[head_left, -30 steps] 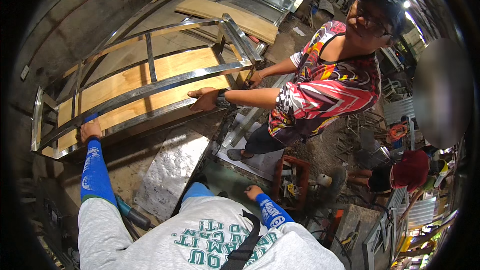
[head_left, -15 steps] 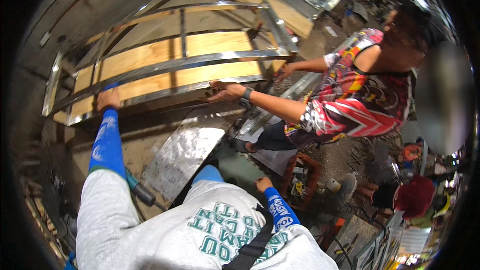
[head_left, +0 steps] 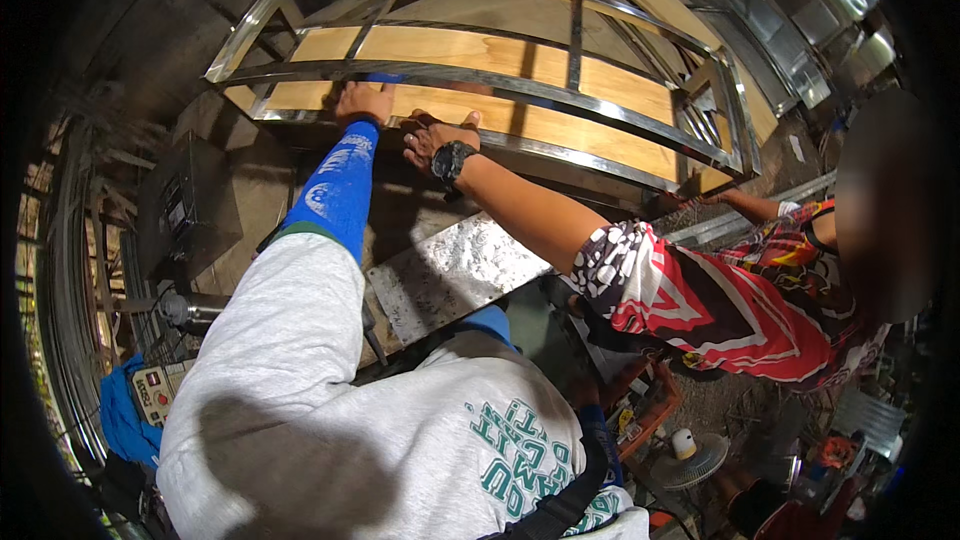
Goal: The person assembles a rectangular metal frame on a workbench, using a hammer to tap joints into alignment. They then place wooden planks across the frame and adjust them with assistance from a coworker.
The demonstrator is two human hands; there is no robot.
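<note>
— Head view: where's the frame?
— Flat over plywood; left hand lies spread on its near rail, beside a co-worker's hand.
— Right?
— Out of sight. Frame seems placed, unfastened.

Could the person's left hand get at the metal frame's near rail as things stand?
Probably yes: the left hand already rests on the metal frame at its near rail, beside a co-worker's hand, with nothing between.

Glossy, mirror-bright steel frame over matt pale plywood panels; dull, mottled grey metal sheet; smooth blue cloth sleeve; grey fleecy sweatshirt.
</note>
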